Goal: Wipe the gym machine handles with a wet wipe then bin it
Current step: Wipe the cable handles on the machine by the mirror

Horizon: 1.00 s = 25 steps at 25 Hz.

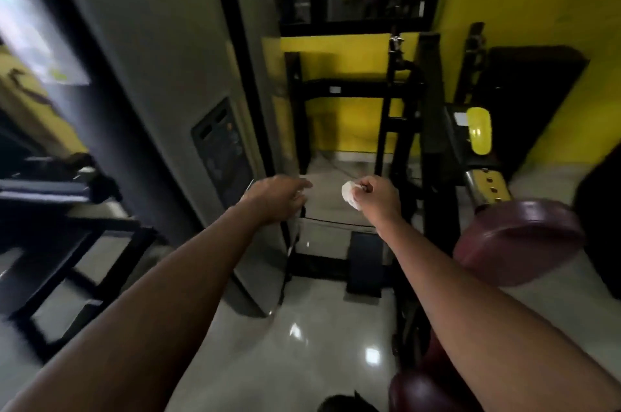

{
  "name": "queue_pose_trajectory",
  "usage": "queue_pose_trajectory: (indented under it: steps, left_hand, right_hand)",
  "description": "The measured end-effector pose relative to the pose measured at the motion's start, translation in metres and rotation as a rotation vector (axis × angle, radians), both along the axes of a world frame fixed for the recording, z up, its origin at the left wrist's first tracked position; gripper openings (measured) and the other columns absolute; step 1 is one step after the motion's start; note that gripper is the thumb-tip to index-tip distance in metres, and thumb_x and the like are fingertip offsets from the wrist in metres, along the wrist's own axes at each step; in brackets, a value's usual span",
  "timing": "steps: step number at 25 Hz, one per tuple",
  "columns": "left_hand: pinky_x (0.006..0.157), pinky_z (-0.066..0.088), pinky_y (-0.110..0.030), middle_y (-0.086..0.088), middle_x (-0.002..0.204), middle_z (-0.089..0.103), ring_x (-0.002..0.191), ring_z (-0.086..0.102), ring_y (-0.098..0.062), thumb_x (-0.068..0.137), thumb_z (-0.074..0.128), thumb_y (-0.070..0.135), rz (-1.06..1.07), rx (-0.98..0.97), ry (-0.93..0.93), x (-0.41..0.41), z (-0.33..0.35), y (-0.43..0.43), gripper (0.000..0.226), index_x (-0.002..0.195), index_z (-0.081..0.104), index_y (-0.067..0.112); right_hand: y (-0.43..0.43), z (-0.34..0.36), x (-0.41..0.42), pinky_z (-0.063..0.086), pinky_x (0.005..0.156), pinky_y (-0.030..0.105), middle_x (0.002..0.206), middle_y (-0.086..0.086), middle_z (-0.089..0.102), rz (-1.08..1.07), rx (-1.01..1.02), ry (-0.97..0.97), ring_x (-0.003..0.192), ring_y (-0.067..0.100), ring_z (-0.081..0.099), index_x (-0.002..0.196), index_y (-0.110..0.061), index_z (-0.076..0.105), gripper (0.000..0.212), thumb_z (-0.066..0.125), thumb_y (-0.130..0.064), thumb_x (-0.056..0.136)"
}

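1. Right hand [376, 198], at the end of a bare arm stretched forward, has its fingers curled and grips a crumpled white wet wipe [349, 195]. The wipe bulges out on the hand's left side and is held in the air above the floor.
2. Left hand [275, 198] reaches forward at about the same height, near the right hand but apart from it. Its fingers lie loosely extended, pointing towards the wipe, and hold nothing. Motion blur softens the fingertips.
3. A tall grey machine housing [174, 92] stands on the floor just beside the left hand, with a dark panel [221, 142] set into its side.
4. Beyond both hands, a black metal frame [356, 89] stands at the far edge of the pale, glossy floor [302, 327], against a yellow wall [537, 8].
5. A maroon padded seat [517, 240] lies to the right of the right forearm. A second maroon pad [423, 388] shows under that arm, at the near edge of the floor.
6. A rounded yellow cap [479, 131] sits on the dark machine parts behind the seat, close to the wall.
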<state>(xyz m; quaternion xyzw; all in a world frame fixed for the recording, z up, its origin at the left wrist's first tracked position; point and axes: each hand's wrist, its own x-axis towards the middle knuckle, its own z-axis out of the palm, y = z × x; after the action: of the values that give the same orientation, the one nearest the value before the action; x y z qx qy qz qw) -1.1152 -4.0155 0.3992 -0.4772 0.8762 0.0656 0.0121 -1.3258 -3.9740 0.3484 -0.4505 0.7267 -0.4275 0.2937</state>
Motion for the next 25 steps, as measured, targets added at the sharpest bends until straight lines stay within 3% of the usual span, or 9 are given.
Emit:
queue_pose_trajectory:
  steps: [7,11,17,20,25]
  left_hand:
    - [0.094,0.047,-0.038,-0.002,0.136,0.058,0.123,0.052,-0.024,0.1,0.044,0.038,-0.335,-0.077,0.014,-0.099,-0.022,-0.162,0.04,0.138,0.05,0.025]
    - [0.095,0.047,-0.04,-0.001,0.136,0.058,0.124,0.051,-0.024,0.101,0.043,0.038,-0.398,-0.083,0.012,-0.159,-0.028,-0.27,0.039,0.138,0.05,0.027]
    - [0.097,0.046,-0.041,0.0,0.138,0.056,0.127,0.048,-0.023,0.102,0.041,0.038,-0.454,-0.054,-0.001,-0.238,-0.014,-0.406,0.038,0.137,0.051,0.026]
    - [0.095,0.047,-0.043,-0.001,0.135,0.057,0.125,0.049,-0.024,0.102,0.04,0.039,-0.474,-0.096,-0.042,-0.272,-0.006,-0.461,0.038,0.137,0.051,0.027]
    - [0.097,0.046,-0.047,0.001,0.135,0.057,0.126,0.048,-0.023,0.1,0.042,0.037,-0.606,-0.15,-0.041,-0.337,-0.005,-0.548,0.038,0.136,0.051,0.027]
  right_hand:
    - [-0.102,-0.029,-0.075,0.049,0.072,0.027,0.093,0.006,0.073,-0.328,-0.042,0.006,0.089,0.023,0.066,0.093,-0.018,0.074,0.015,0.061,-0.019,0.084]
    - [-0.193,-0.041,-0.117,0.054,0.078,0.034,0.095,0.002,0.072,-0.378,-0.035,-0.039,0.089,0.019,0.065,0.095,-0.02,0.072,0.014,0.062,-0.024,0.086]
    - [-0.305,-0.039,-0.177,0.056,0.076,0.036,0.084,-0.006,0.07,-0.406,-0.033,-0.074,0.084,0.016,0.066,0.077,-0.029,0.064,0.01,0.06,-0.03,0.086]
    - [-0.344,-0.045,-0.198,0.057,0.079,0.04,0.083,-0.006,0.071,-0.387,-0.098,-0.106,0.083,0.013,0.068,0.085,-0.026,0.068,0.015,0.059,-0.038,0.086]
    - [-0.41,-0.052,-0.231,0.054,0.085,0.039,0.098,-0.002,0.071,-0.467,-0.181,-0.121,0.093,0.013,0.065,0.102,-0.019,0.07,0.016,0.057,-0.022,0.093]
